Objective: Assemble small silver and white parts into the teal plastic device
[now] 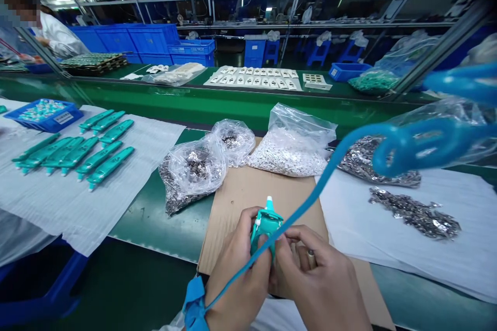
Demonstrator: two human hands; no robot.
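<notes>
My left hand [243, 264] is closed around a teal plastic housing [267, 223] with a white tip, held tilted up with its hollow inner side facing me. My right hand [318, 274] is closed at the right edge of the housing, thumb and forefinger pinched against it. From its curled fingers pokes the end of a thin metal rod-like tool [311, 258]; the rest is hidden. A blue anti-static wrist strap [195, 304] circles my left wrist, and its coiled cord [326, 173] crosses in front of the housing. Beneath both hands lies a cardboard sheet [233, 207].
Bags of small metal parts [194, 170] and white parts [289, 152] stand ahead. Loose metal pieces [415, 212] lie on white sheeting at right. Several teal housings [111, 165] and a blue bin [44, 115] are at left. A co-worker [58, 33] sits far left.
</notes>
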